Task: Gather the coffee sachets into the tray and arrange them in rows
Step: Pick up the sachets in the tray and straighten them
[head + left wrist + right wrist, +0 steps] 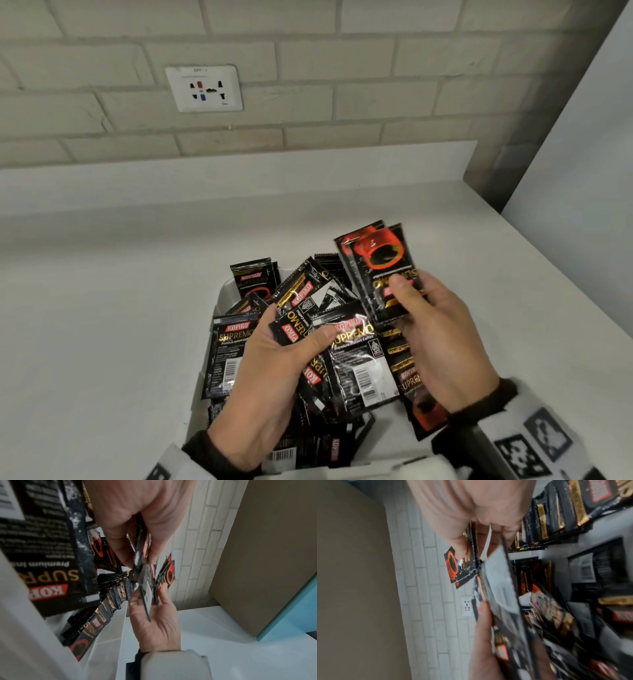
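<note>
Both hands hover over the white tray [219,301]. The right hand [442,346] pinches a small upright stack of sachets [376,263], long axes pointing away; the left hand [270,370], just beside, clutches a crooked bunch [298,329] above the heap.

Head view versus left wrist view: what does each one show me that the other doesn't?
Only the head view shows the wall socket and the loose jumble of sachets in the tray's near and far parts. Only the left wrist view shows the light blue panel at right, and a tidy overlapped row of sachets against the tray wall. Both show the left hand and the right hand, each gripping sachets over the tray.
</note>
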Action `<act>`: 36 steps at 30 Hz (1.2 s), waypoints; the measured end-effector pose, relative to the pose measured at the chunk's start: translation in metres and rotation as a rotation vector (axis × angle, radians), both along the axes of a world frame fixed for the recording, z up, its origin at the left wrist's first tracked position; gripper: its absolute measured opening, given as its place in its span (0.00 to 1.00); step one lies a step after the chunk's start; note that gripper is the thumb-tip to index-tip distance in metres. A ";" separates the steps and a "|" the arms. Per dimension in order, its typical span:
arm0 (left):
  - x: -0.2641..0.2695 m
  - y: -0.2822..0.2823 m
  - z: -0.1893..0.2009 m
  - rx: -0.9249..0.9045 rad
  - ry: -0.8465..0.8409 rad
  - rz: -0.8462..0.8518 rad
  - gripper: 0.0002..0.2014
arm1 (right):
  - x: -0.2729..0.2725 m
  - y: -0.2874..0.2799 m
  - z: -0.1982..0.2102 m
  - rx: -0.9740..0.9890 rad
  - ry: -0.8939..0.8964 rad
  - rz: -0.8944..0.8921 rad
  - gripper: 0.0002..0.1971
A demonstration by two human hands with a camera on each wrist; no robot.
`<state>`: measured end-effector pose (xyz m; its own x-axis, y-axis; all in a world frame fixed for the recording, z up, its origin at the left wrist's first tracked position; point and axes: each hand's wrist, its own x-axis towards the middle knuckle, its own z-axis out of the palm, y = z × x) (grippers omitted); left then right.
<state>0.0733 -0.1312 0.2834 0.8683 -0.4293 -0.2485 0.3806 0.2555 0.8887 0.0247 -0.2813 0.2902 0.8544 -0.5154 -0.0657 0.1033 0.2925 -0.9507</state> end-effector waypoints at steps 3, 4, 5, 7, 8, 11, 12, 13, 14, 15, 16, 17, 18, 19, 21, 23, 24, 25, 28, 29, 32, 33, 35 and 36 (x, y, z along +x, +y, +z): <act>0.004 0.005 0.000 0.017 0.037 -0.013 0.25 | -0.004 -0.022 0.012 0.034 -0.079 0.068 0.18; 0.006 0.007 0.000 0.028 0.039 -0.008 0.27 | -0.006 -0.030 0.019 -0.016 -0.083 0.150 0.21; 0.008 0.010 0.001 0.043 0.033 0.005 0.31 | -0.008 -0.038 0.027 -0.124 -0.054 0.252 0.24; 0.013 0.015 0.002 0.101 -0.036 0.023 0.39 | -0.012 -0.048 0.047 -0.368 0.032 0.458 0.20; 0.015 0.017 0.004 0.136 -0.086 0.011 0.40 | -0.012 -0.051 0.058 -0.456 0.070 0.535 0.16; 0.021 0.020 0.010 0.216 -0.184 -0.083 0.27 | -0.004 -0.052 0.088 -0.657 0.167 0.755 0.12; 0.022 0.019 0.011 0.240 -0.199 -0.136 0.21 | 0.001 -0.049 0.095 -0.755 0.201 0.829 0.14; 0.023 0.019 0.013 0.269 -0.209 -0.203 0.15 | 0.007 -0.045 0.100 -0.856 0.233 0.900 0.15; 0.023 0.017 0.014 0.298 -0.210 -0.273 0.12 | 0.014 -0.039 0.104 -0.950 0.261 0.969 0.16; 0.022 0.016 0.016 0.316 -0.199 -0.334 0.11 | 0.021 -0.032 0.107 -1.031 0.286 1.034 0.17; 0.020 0.014 0.017 0.307 -0.166 -0.376 0.12 | 0.029 -0.025 0.109 -1.089 0.308 1.088 0.17; 0.019 0.013 0.018 0.281 -0.124 -0.399 0.12 | 0.036 -0.019 0.110 -1.133 0.325 1.128 0.18; 0.017 0.011 0.020 0.244 -0.084 -0.415 0.10 | 0.043 -0.013 0.110 -1.182 0.336 1.154 0.18; 0.016 0.011 0.020 0.219 -0.050 -0.419 0.10 | 0.050 -0.010 0.110 -1.233 0.342 1.164 0.17; 0.017 0.013 0.019 0.173 0.031 -0.406 0.13 | 0.060 -0.007 0.108 -1.318 0.351 1.156 0.15; 0.019 0.018 0.017 0.094 0.150 -0.363 0.14 | 0.064 -0.006 0.105 -1.333 0.358 1.149 0.13; 0.020 0.020 0.017 0.037 0.209 -0.341 0.15 | 0.065 -0.005 0.102 -1.335 0.359 1.146 0.13; 0.020 0.021 0.016 -0.003 0.246 -0.329 0.16 | 0.066 -0.004 0.099 -1.344 0.356 1.137 0.12; 0.018 0.022 0.012 0.027 0.195 -0.338 0.13 | 0.065 0.001 0.090 -1.372 0.295 1.056 0.15; 0.017 0.021 0.012 0.049 0.167 -0.320 0.10 | 0.066 0.001 0.086 -1.371 0.260 0.997 0.18; 0.016 0.020 0.014 0.066 0.093 -0.202 0.09 | 0.063 -0.001 0.075 -1.272 0.185 0.699 0.23; 0.019 0.020 0.014 0.068 0.066 -0.138 0.10 | 0.062 -0.003 0.073 -1.194 0.171 0.583 0.23; 0.025 0.022 0.016 0.085 -0.003 0.012 0.12 | 0.059 -0.006 0.073 -1.042 0.184 0.423 0.21; 0.028 0.023 0.018 0.086 -0.049 0.075 0.12 | 0.058 -0.006 0.073 -0.952 0.205 0.400 0.20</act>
